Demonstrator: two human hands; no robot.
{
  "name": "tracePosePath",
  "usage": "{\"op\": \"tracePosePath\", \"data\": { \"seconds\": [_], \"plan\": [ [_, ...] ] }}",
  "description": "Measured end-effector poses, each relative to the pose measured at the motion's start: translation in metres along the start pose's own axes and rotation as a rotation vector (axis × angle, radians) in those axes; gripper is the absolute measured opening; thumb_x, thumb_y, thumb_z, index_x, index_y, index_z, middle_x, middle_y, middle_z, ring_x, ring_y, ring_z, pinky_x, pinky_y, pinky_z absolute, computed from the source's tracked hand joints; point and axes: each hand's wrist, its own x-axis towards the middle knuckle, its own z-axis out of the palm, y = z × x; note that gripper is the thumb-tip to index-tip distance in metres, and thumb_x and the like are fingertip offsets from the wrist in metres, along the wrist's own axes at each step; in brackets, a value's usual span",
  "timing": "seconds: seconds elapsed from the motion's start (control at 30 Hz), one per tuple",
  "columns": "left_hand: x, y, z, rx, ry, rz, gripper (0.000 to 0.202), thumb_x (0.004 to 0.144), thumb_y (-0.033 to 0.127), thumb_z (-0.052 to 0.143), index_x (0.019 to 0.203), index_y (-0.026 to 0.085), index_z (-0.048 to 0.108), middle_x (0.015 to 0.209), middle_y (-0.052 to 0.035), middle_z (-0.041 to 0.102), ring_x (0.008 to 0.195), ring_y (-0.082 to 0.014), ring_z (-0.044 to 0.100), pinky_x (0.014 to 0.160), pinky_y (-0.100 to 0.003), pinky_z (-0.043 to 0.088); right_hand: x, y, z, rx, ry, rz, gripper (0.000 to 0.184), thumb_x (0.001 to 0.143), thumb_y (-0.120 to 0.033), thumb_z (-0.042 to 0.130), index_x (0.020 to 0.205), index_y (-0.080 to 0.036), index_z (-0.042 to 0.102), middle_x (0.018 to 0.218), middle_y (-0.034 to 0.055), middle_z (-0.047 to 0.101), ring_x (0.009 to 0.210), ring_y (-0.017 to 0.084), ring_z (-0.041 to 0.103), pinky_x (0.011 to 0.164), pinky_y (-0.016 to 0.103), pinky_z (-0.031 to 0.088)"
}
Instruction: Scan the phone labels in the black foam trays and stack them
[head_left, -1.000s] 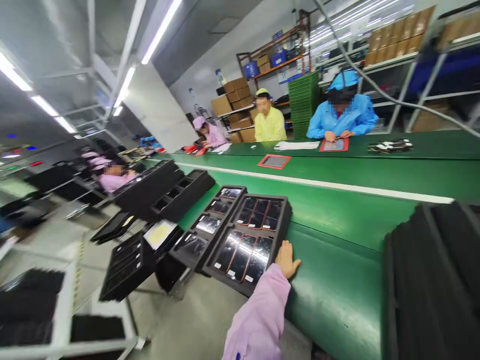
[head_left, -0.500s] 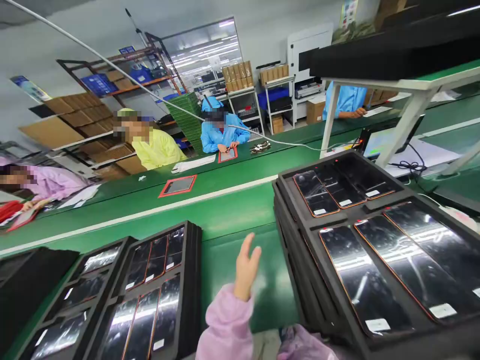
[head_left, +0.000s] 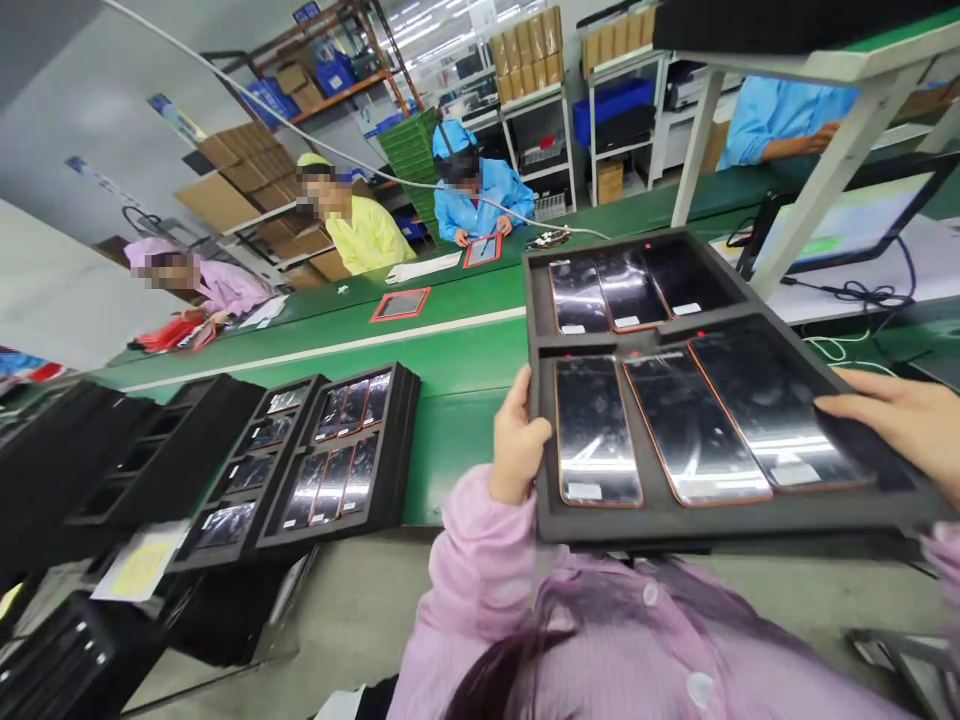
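Between my two hands is a black foam tray (head_left: 592,522) bearing two rows of glossy dark phone screens (head_left: 694,425) with orange edges and small white labels. My left hand (head_left: 519,438) is closed on the tray's left edge, its fingers partly hidden beneath it. At the opposite edge my right hand (head_left: 900,415) grips the right side, its thumb over the rim by the nearest screen. The tray tilts a little towards me, close to my body. What lies directly under it is hidden.
To the left stand stacks of similar black foam trays (head_left: 409,440) with screens. A green conveyor (head_left: 465,400) runs across ahead, with a red-framed panel (head_left: 401,304) on it. Several people sit beyond. A monitor (head_left: 855,215) and white frame legs (head_left: 694,150) stand at right.
My left hand was open above the belt; now it holds the tray's left edge. My right hand has come into view on the other edge. The view has shifted, showing more floor.
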Motion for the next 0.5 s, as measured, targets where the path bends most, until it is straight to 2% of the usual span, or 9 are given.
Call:
{"op": "tracePosePath", "data": {
  "seconds": [0.07, 0.13, 0.23, 0.37, 0.43, 0.5],
  "plan": [
    [0.019, 0.01, 0.002, 0.01, 0.021, 0.032, 0.087, 0.045, 0.007, 0.05, 0.132, 0.014, 0.05, 0.137, -0.0063, 0.053, 0.128, -0.0249, 0.047, 0.106, -0.027, 0.04, 0.013, -0.014, 0.007, 0.119, 0.0, 0.119, 0.028, 0.041, -0.031, 0.062, 0.067, -0.023, 0.071, 0.071, -0.0017, 0.069, 0.073, 0.024, 0.062, 0.069, 0.034, 0.051],
    [0.036, 0.013, 0.008, 0.025, 0.032, 0.039, 0.089, 0.044, 0.006, 0.048, 0.133, 0.012, 0.048, 0.138, -0.0068, 0.052, 0.129, -0.0251, 0.046, 0.106, -0.027, 0.039, 0.027, -0.022, 0.015, 0.149, -0.021, 0.122, 0.031, 0.05, -0.027, 0.062, 0.078, -0.02, 0.073, 0.073, -0.0017, 0.068, 0.077, 0.022, 0.06, 0.078, 0.035, 0.048],
    [0.046, 0.002, 0.014, 0.049, 0.037, 0.003, 0.087, 0.045, 0.005, 0.047, 0.132, 0.012, 0.05, 0.135, -0.0065, 0.055, 0.128, -0.0247, 0.047, 0.108, -0.029, 0.038, 0.041, -0.023, 0.025, 0.182, -0.104, 0.111, 0.034, 0.058, -0.024, 0.059, 0.088, -0.017, 0.073, 0.074, -0.001, 0.066, 0.073, 0.019, 0.058, 0.082, 0.035, 0.046],
    [0.027, -0.021, 0.009, 0.149, 0.075, -0.063, 0.075, 0.047, 0.006, 0.047, 0.121, 0.013, 0.059, 0.128, -0.0052, 0.061, 0.129, -0.0256, 0.046, 0.113, -0.035, 0.032, 0.035, -0.01, 0.022, 0.216, -0.185, 0.101, 0.037, 0.053, -0.025, 0.058, 0.086, -0.017, 0.072, 0.079, 0.001, 0.069, 0.077, 0.025, 0.061, 0.087, 0.038, 0.046],
    [0.012, -0.029, 0.001, 0.142, 0.042, -0.082, 0.075, 0.051, 0.009, 0.048, 0.125, 0.017, 0.057, 0.128, -0.0043, 0.06, 0.129, -0.0261, 0.046, 0.112, -0.036, 0.034, 0.022, 0.0, 0.016, 0.205, -0.203, 0.053, 0.035, 0.049, -0.03, 0.059, 0.08, -0.02, 0.072, 0.091, 0.0025, 0.07, 0.09, 0.032, 0.062, 0.094, 0.043, 0.044],
    [-0.002, -0.034, -0.007, 0.132, 0.009, -0.125, 0.078, 0.051, 0.011, 0.049, 0.129, 0.016, 0.054, 0.132, -0.0048, 0.058, 0.13, -0.0274, 0.045, 0.112, -0.037, 0.033, 0.009, 0.014, 0.008, 0.177, -0.219, -0.056, 0.032, 0.048, -0.036, 0.06, 0.075, -0.023, 0.071, 0.105, 0.0032, 0.069, 0.106, 0.038, 0.057, 0.102, 0.046, 0.038]
  ]
}}
